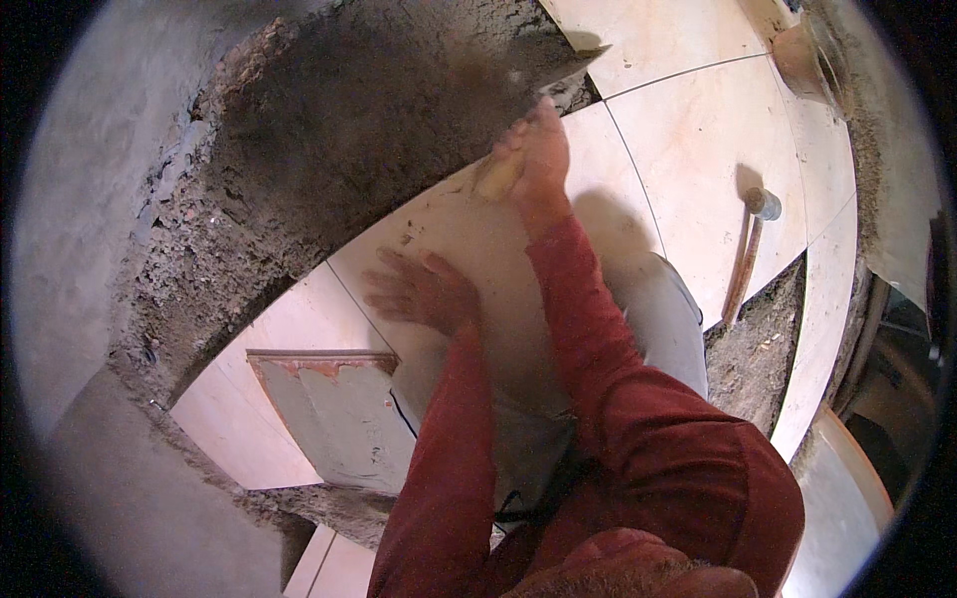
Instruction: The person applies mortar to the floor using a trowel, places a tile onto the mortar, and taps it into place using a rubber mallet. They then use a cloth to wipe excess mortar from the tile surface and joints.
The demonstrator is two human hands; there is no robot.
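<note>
My right hand point(535, 159) grips a trowel by its pale handle point(490, 181); its blurred metal blade point(573, 62) is over a dark, rough bed of mortar point(339, 110) along the upper left. My left hand point(426, 292) rests with fingers spread on a cream floor tile point(459, 239), a short way from the mortar's edge. A mallet point(762, 204) with a wooden handle lies on the tiles to the right. Below and left of my left hand is a tile or board smeared with grey mortar point(334, 424).
A grey plastered wall point(70, 229) curves along the left. A bucket-like container point(802, 65) stands at the upper right. A rough untiled strip point(753, 359) runs at the right, beside dark clutter point(892, 359) and a pale panel with an orange edge point(847, 478).
</note>
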